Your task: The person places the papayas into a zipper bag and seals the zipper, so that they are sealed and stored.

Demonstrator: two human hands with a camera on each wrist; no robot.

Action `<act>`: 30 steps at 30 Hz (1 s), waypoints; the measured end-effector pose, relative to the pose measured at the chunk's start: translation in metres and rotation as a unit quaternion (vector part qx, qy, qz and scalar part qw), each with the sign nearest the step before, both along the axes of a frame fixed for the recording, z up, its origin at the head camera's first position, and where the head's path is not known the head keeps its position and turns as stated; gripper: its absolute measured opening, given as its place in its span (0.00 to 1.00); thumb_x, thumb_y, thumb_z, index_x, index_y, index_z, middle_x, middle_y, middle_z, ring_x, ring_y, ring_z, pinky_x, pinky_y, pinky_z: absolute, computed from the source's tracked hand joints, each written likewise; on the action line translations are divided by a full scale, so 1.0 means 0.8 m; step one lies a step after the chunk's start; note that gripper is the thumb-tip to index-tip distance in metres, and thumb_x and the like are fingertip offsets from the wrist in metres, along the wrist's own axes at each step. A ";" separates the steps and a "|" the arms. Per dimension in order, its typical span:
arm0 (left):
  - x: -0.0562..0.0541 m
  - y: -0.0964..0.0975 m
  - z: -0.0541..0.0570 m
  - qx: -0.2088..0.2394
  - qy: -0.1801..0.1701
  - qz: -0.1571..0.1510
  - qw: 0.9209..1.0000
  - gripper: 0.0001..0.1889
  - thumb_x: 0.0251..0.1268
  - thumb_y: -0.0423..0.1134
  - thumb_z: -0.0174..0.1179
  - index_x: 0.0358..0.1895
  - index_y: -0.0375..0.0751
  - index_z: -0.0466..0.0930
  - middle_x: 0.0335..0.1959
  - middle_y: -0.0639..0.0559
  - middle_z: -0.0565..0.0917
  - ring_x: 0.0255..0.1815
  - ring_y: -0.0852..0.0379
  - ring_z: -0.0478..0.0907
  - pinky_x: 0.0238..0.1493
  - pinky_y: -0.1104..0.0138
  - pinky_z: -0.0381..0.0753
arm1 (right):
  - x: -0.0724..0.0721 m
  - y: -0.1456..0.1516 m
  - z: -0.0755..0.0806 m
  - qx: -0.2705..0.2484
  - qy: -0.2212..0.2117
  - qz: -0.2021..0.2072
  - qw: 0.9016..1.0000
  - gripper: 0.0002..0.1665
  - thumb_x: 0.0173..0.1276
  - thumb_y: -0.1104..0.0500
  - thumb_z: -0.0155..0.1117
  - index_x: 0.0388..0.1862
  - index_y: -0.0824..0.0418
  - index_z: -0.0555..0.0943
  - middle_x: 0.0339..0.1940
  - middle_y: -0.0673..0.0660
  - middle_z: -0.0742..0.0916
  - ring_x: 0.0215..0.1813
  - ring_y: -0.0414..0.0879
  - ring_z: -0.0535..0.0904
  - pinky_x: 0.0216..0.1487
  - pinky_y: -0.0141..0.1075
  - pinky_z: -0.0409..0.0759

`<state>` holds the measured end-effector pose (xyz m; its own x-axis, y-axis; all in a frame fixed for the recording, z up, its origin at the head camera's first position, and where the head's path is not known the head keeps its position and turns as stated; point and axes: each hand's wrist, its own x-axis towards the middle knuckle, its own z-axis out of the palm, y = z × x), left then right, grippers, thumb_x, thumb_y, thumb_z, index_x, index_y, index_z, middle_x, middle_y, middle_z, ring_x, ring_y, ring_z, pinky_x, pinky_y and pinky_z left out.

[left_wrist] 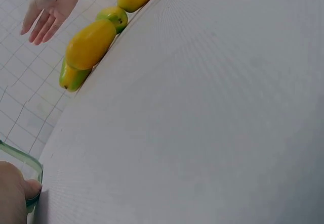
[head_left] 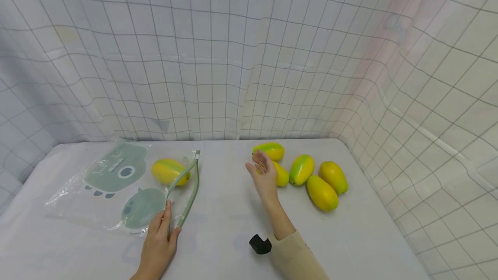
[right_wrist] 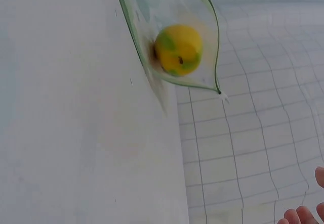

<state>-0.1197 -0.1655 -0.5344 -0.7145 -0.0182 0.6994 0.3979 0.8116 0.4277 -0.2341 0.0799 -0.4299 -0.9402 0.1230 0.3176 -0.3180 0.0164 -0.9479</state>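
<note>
A clear zip bag (head_left: 134,172) with green dinosaur prints and a green rim lies on the left side of the table. Inside it, close to the mouth, is one yellow-green papaya (head_left: 168,171), also visible in the right wrist view (right_wrist: 178,49). My left hand (head_left: 157,243) holds the bag's rim at its near end, fingers on one edge and thumb on the other, so the mouth gapes. With nothing in it, my right hand (head_left: 266,180) is raised in front of the papayas, fingers loosely bent. It partly hides one papaya (head_left: 282,174).
Several more papayas (head_left: 301,170) are grouped on the right of the white-covered table (head_left: 225,211). A small black object (head_left: 260,244) is beside the right sleeve. Grid-patterned cloth (head_left: 214,55) hangs behind the table and along its right side.
</note>
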 end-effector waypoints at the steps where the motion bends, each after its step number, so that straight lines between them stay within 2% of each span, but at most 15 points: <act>1: 0.000 0.000 0.000 -0.002 -0.002 0.002 1.000 0.38 0.67 0.60 0.31 0.66 0.29 0.59 0.40 0.34 0.71 0.41 0.42 0.68 0.48 0.71 0.60 | 0.004 0.006 0.004 0.003 0.004 -0.004 1.000 0.30 0.56 0.70 0.65 0.57 0.74 0.68 0.53 0.68 0.77 0.56 0.59 0.73 0.58 0.47 0.70; 4: -0.001 0.000 0.000 -0.003 -0.004 0.003 1.000 0.38 0.67 0.60 0.31 0.66 0.29 0.59 0.40 0.35 0.71 0.42 0.43 0.68 0.48 0.72 0.60 | 0.015 0.023 0.018 0.012 0.008 -0.021 1.000 0.30 0.56 0.71 0.64 0.58 0.76 0.67 0.53 0.70 0.76 0.56 0.62 0.71 0.58 0.52 0.68; 9: -0.001 0.001 0.000 -0.005 -0.004 0.003 1.000 0.38 0.67 0.60 0.31 0.66 0.29 0.59 0.41 0.35 0.71 0.42 0.43 0.68 0.48 0.74 0.58 | 0.023 0.054 0.019 0.012 -0.003 -0.036 0.999 0.33 0.57 0.70 0.64 0.61 0.74 0.64 0.55 0.68 0.75 0.59 0.62 0.69 0.61 0.53 0.65; 11: 0.000 0.001 0.001 -0.007 -0.005 0.004 1.000 0.32 0.68 0.50 0.47 0.66 0.30 0.59 0.41 0.35 0.71 0.42 0.43 0.68 0.46 0.69 0.61 | 0.020 0.068 0.011 0.008 -0.008 -0.044 0.999 0.35 0.57 0.67 0.66 0.62 0.72 0.64 0.56 0.65 0.74 0.60 0.60 0.69 0.61 0.49 0.66; 12: 0.001 0.001 0.001 -0.007 -0.006 0.005 1.000 0.32 0.65 0.44 0.55 0.66 0.30 0.58 0.41 0.35 0.71 0.42 0.43 0.68 0.46 0.69 0.61 | 0.018 0.075 0.006 0.002 -0.010 -0.050 0.999 0.35 0.57 0.67 0.66 0.63 0.70 0.64 0.56 0.64 0.75 0.60 0.59 0.68 0.62 0.48 0.66; 14: 0.002 0.001 0.002 -0.008 -0.008 0.004 1.000 0.38 0.51 0.31 0.66 0.67 0.30 0.58 0.41 0.35 0.71 0.42 0.42 0.67 0.46 0.69 0.60 | 0.015 0.089 -0.002 -0.002 -0.017 -0.062 0.998 0.36 0.57 0.65 0.66 0.64 0.67 0.64 0.57 0.62 0.74 0.60 0.56 0.69 0.62 0.45 0.66; 17: 0.003 0.001 0.004 -0.010 -0.009 0.006 1.000 0.39 0.49 0.29 0.67 0.67 0.30 0.58 0.41 0.35 0.71 0.42 0.42 0.67 0.46 0.70 0.60 | 0.015 0.104 -0.009 -0.003 -0.025 -0.083 0.996 0.36 0.57 0.67 0.66 0.64 0.64 0.64 0.58 0.61 0.74 0.61 0.54 0.69 0.63 0.44 0.65; 21: 0.002 0.001 0.004 -0.013 -0.010 0.009 1.000 0.40 0.47 0.28 0.67 0.66 0.30 0.58 0.41 0.35 0.71 0.42 0.43 0.67 0.46 0.70 0.60 | 0.024 0.118 -0.002 0.002 -0.021 -0.105 0.994 0.36 0.56 0.71 0.65 0.63 0.69 0.64 0.57 0.66 0.74 0.60 0.58 0.68 0.62 0.48 0.64; 23: 0.002 0.002 0.004 -0.013 -0.009 0.012 1.000 0.49 0.30 0.20 0.70 0.66 0.30 0.58 0.41 0.35 0.71 0.42 0.43 0.67 0.45 0.67 0.62 | 0.032 0.123 0.005 0.009 -0.017 -0.122 0.992 0.35 0.55 0.72 0.65 0.62 0.71 0.64 0.56 0.68 0.74 0.59 0.57 0.69 0.61 0.47 0.66; 24: 0.002 0.002 0.004 -0.014 -0.011 0.012 1.000 0.49 0.31 0.20 0.70 0.66 0.30 0.58 0.41 0.35 0.71 0.42 0.43 0.67 0.44 0.66 0.62 | 0.036 0.125 0.008 0.012 -0.012 -0.131 0.991 0.35 0.55 0.73 0.64 0.62 0.73 0.64 0.55 0.69 0.74 0.58 0.58 0.70 0.60 0.44 0.68; 26: 0.002 0.001 0.003 -0.015 -0.013 0.013 1.000 0.39 0.50 0.30 0.66 0.66 0.30 0.58 0.41 0.35 0.71 0.42 0.43 0.68 0.43 0.64 0.62 | 0.045 0.131 0.014 0.019 -0.002 -0.148 0.989 0.34 0.55 0.74 0.64 0.61 0.74 0.65 0.54 0.70 0.74 0.55 0.54 0.72 0.57 0.38 0.71; 28: 0.002 0.001 0.002 -0.013 -0.015 0.013 1.000 0.32 0.65 0.45 0.54 0.66 0.29 0.58 0.41 0.35 0.70 0.41 0.43 0.68 0.43 0.64 0.62 | 0.052 0.139 0.016 0.025 0.005 -0.163 0.986 0.33 0.55 0.74 0.64 0.60 0.75 0.66 0.53 0.69 0.75 0.52 0.47 0.74 0.53 0.30 0.72; 30: 0.002 0.001 0.001 -0.011 -0.016 0.013 1.000 0.35 0.69 0.57 0.38 0.66 0.29 0.59 0.41 0.35 0.70 0.41 0.43 0.68 0.44 0.64 0.62 | 0.057 0.148 0.014 0.033 0.007 -0.173 0.984 0.32 0.55 0.73 0.64 0.59 0.74 0.66 0.51 0.64 0.77 0.51 0.41 0.74 0.50 0.24 0.72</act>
